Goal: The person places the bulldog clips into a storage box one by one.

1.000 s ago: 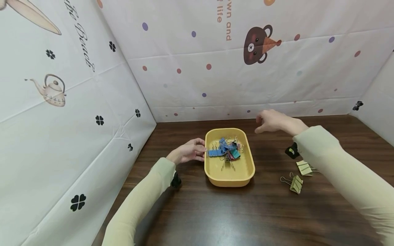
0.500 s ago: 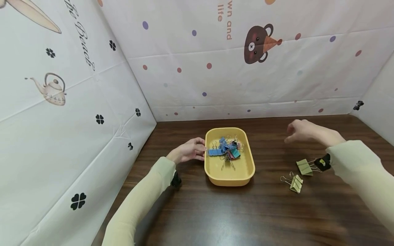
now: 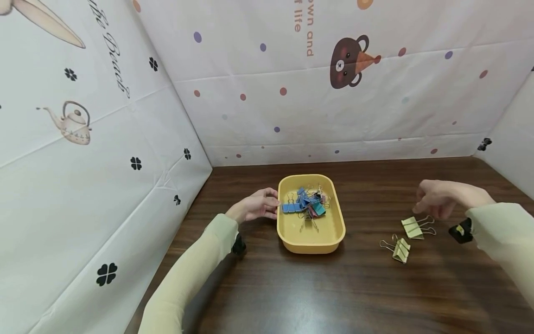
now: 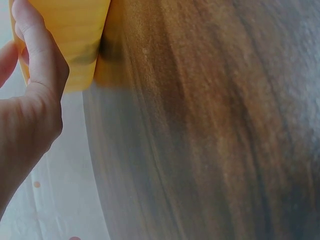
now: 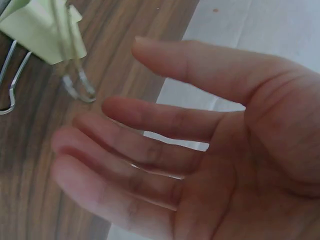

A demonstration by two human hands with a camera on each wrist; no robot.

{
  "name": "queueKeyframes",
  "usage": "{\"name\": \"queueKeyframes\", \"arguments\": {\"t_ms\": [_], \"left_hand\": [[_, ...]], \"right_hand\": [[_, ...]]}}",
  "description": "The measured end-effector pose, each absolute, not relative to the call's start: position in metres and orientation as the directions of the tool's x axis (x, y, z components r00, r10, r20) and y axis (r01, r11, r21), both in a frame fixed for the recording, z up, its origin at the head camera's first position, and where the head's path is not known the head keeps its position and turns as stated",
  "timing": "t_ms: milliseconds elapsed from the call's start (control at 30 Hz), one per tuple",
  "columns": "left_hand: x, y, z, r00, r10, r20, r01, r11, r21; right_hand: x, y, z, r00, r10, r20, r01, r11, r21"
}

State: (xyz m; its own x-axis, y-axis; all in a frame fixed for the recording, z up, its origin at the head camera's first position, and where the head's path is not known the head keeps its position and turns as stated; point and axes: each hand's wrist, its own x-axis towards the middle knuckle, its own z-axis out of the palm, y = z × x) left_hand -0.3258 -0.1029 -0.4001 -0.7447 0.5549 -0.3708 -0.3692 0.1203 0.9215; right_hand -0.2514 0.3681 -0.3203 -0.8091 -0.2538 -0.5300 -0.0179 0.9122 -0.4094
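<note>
In the head view my left hand (image 3: 258,204) pinches the left rim of a yellow plastic tray (image 3: 310,235). The left wrist view shows the fingers against the tray's wall (image 4: 75,45). Several blue binder clips (image 3: 292,207) and a teal one (image 3: 319,208) lie heaped in the tray among others. My right hand (image 3: 438,197) is just behind a pale yellow-green binder clip (image 3: 412,228) on the table. A second such clip (image 3: 402,250) lies nearer. In the right wrist view the right palm shows, fingers relaxed and holding nothing, with a clip's wire handles close to the fingertips.
The dark wood table (image 3: 267,292) meets a printed white sheet (image 3: 250,116) at the back. Another white sheet rises along the left side, and one stands at the right. Black wrist cameras (image 3: 460,231) sit below the sleeves.
My right hand has moved from beside the tray rightward, then down towards the yellow-green clips. The left hand and the tray have stayed in place.
</note>
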Motion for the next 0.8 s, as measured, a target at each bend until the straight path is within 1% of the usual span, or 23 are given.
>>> {"name": "queueKeyframes", "arguments": {"t_ms": [100, 267, 533, 800], "left_hand": [[-0.326, -0.103, -0.401, -0.745, 0.556, -0.368, -0.369, 0.117, 0.922], [-0.326, -0.103, -0.401, -0.744, 0.566, -0.356, -0.363, 0.106, 0.926], [-0.326, -0.104, -0.403, -0.745, 0.562, -0.359, -0.362, 0.111, 0.925], [-0.327, -0.103, -0.403, -0.750, 0.561, -0.352, -0.354, 0.110, 0.929]], "right_hand": [[-0.246, 0.372, -0.324, -0.790, -0.253, -0.558, 0.005, 0.908, -0.419], [-0.239, 0.376, -0.331, -0.784, -0.258, -0.564, 0.024, 0.896, -0.444], [-0.244, 0.376, -0.340, -0.762, -0.295, -0.576, 0.050, 0.861, -0.507], [-0.254, 0.379, -0.347, -0.788, -0.335, -0.516, 0.046, 0.804, -0.592]]}}
